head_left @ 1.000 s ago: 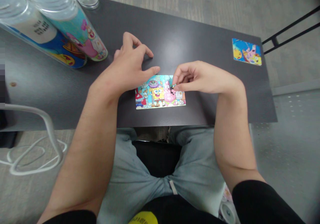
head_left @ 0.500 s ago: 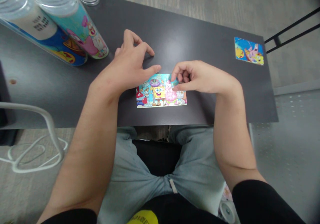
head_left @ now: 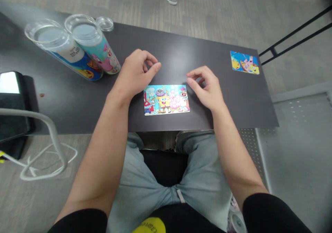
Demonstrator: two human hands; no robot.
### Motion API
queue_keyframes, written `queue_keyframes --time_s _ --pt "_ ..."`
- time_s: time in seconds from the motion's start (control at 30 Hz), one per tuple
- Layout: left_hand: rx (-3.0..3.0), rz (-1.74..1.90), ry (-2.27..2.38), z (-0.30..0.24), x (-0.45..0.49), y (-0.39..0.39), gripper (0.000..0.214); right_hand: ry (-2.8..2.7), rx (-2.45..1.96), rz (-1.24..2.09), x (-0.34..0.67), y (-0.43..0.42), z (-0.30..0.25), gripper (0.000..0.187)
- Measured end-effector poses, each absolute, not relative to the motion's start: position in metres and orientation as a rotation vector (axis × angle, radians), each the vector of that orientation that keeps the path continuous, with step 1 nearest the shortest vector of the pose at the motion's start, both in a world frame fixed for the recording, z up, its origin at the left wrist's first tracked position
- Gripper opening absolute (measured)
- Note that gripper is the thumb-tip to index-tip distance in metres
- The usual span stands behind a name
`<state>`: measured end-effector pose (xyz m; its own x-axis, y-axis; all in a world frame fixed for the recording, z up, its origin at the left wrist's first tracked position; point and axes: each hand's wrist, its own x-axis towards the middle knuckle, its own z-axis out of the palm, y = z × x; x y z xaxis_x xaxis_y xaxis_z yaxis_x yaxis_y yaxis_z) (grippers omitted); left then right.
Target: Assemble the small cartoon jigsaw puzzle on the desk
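Puzzle point(head_left: 166, 100): flat, thin rect. w/ glossy printed face, straight edges; cartoon figs. on it, yellow square one approx. mid, pink toward R. Lies flat nr the table's near edge, btwn the 2 hands.
Table point(head_left: 166, 123): dark gray, smooth, satin sheen, w/ soft light patch past the puzzle.
L hand point(head_left: 141, 70): palm down, wrist bent, fingers curled, thumb stretched toward index tip; narrow gap, nothing seen in grip. Over/just beside puzzle's far L corner; can't tell if touching.
R hand point(head_left: 207, 89): just off puzzle's far R corner, fingers bent inward, thumb & index close tog. w/ small gap; nothing seen in grip.
Forearms: bare, reaching fwd from both sides, black short sleeves.
Blue canister point(head_left: 77, 61): tall cyl., clear hard-plastic rim, pale label patch w/ dark print; L of L hand.
Teal canister point(head_left: 105, 54): same shape, cartoon wrap, stands right next to blue one, nearer L hand.
Clear lid point(head_left: 104, 24): round, shallow, see-thru plastic, nr far edge by teal canister.
Blue card point(head_left: 245, 62): flat rect., glossy cartoon print, far R end of table, well apart from R hand.
White tube point(head_left: 49, 122): smooth, bent, lower L.
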<state>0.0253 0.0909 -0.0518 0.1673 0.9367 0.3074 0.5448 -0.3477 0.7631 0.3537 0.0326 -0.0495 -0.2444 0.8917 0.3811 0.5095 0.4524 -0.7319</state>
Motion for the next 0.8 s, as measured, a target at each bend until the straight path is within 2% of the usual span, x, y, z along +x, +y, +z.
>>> queue_keyframes --time_s 0.1,0.27,0.33,0.43,0.53,0.7,0.8 --pt "1.900 1.180 1.426 -0.047 0.027 0.091 0.011 -2.013 -1.229 0.519 0.352 -0.003 -0.059 0.039" --pt "1.807 1.251 1.494 -0.047 0.023 0.078 0.013 -2.252 -1.382 0.560 0.347 -0.035 -0.053 0.044" --pt "1.796 1.243 1.531 -0.049 0.019 0.066 0.020 -2.242 -1.439 0.567 0.352 -0.038 -0.049 0.048" --pt "1.846 1.139 1.617 -0.047 0.009 0.043 0.027 -2.196 -1.543 0.570 0.377 -0.042 -0.045 0.054" --pt "1.936 0.911 1.647 -0.040 0.001 0.015 0.032 -2.126 -1.670 0.536 0.416 -0.050 -0.041 0.052" --pt "2.057 0.832 1.652 -0.026 -0.002 -0.019 0.028 -1.991 -1.851 0.450 0.487 -0.061 -0.027 0.054" --pt "2.089 0.781 1.753 -0.026 0.001 -0.027 0.038 -1.925 -1.952 0.422 0.520 -0.063 -0.016 0.058"
